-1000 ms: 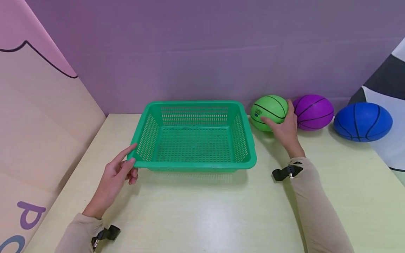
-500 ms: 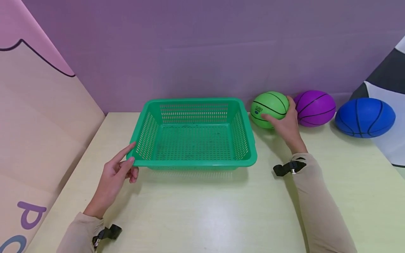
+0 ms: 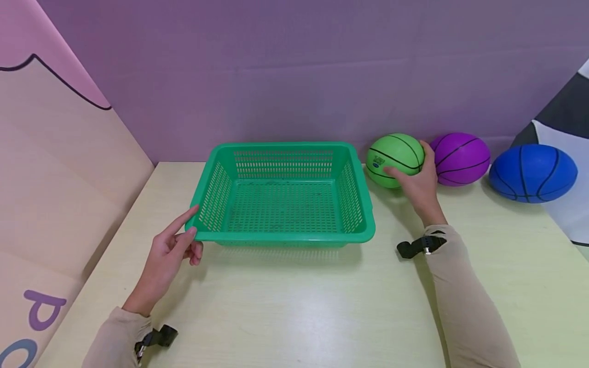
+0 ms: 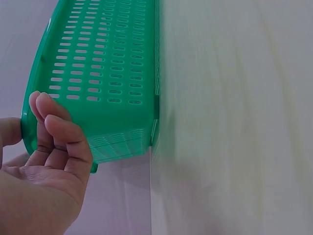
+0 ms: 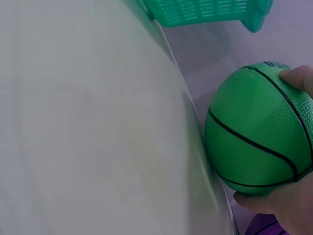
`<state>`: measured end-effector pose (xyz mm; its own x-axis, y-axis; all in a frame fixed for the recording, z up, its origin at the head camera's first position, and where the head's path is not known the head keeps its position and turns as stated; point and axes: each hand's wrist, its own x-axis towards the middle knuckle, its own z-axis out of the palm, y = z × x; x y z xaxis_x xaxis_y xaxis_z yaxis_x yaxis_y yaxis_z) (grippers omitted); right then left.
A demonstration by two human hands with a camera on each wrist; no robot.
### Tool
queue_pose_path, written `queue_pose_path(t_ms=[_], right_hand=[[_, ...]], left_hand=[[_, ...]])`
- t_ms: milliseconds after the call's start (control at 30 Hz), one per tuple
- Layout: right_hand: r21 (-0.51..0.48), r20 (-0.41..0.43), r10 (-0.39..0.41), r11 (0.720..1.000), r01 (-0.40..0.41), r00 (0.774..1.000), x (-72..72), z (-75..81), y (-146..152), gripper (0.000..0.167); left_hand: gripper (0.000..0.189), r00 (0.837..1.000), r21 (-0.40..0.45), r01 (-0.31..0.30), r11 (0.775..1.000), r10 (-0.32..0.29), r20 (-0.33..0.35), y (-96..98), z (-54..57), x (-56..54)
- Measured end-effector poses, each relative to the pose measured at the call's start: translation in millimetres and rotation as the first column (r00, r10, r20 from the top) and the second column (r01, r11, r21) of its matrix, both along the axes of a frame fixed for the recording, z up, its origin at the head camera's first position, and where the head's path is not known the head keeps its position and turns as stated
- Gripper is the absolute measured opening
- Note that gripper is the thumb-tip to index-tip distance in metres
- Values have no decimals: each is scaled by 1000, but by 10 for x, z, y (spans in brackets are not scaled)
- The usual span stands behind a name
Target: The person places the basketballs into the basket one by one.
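Observation:
A green plastic basket (image 3: 285, 237) with slotted walls stands on the table. At its near left corner my left hand (image 3: 161, 258) pinches the rim between thumb and fingers; in the left wrist view, the other fingers of this hand (image 4: 54, 166) curl below the rim. To the right of the basket sits a light green ball (image 3: 395, 153) with black lines. My right hand (image 3: 418, 184) grips this ball from its right side, thumb on the front. In the right wrist view, thumb and finger span the ball (image 5: 254, 132), which appears to rest on the table.
A purple ball (image 3: 462, 159) sits just right of my right hand, and a blue ball (image 3: 534, 174) lies farther right. A purple backdrop (image 3: 294, 76) rises behind the table (image 3: 276, 306). A printed cream panel (image 3: 60, 179) stands along the left side.
The head view shifts slightly. Both hands keep their places on the basket rim and the light green ball, and the purple and blue balls stay put.

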<state>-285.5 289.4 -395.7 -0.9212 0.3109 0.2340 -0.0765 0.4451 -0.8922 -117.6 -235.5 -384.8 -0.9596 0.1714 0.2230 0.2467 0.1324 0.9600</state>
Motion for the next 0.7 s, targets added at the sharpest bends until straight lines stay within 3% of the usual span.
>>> queue_pose_path(t_ms=[700], right_hand=[[-134,-53,43,990,-50,998,93,359,-117,93]], left_hand=[[49,1000,16,9,1000,-9,-11,8,-8,-4]])
